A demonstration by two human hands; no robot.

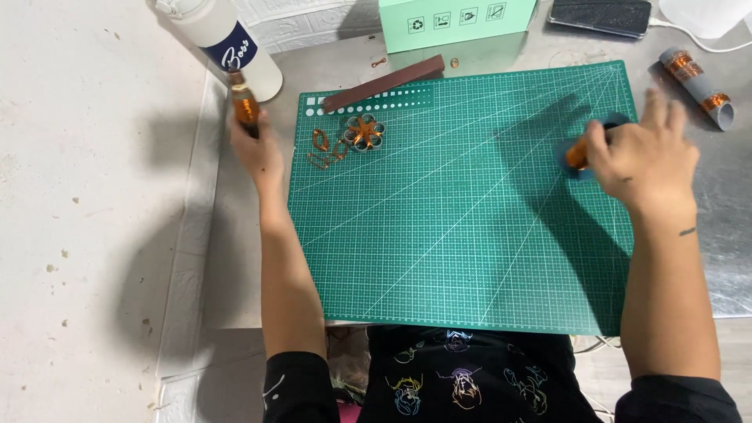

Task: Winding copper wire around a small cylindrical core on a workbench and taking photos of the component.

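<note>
1. We had our left hand [257, 149] out past the left edge of the green gridded cutting mat [470, 235], fingers closed around a small copper-coloured spool of wire [244, 106], just beside the white bottle with a dark blue label [227, 39].
2. Our right hand [642, 160] sat over the mat's right edge, fingers curled around a blue-handled tool with an orange, copper-wound tip [580, 153]; motion blur hid exactly how the fingertips gripped it.
3. Done, as far as we could judge: one small flower shape of looped copper wire [365, 131] lay finished near the mat's top left corner, with a few loose copper wire petal loops [323, 150] just beside it.
4. Left, in our judgement: those loose loops were not yet joined into anything, and the middle of the mat carried no work.
5. A brown flat strip [384, 82] lay along the mat's top edge, and a grey tube wrapped with copper wire bands [697, 86] lay off the mat to the right, near our right hand but untouched.
</note>
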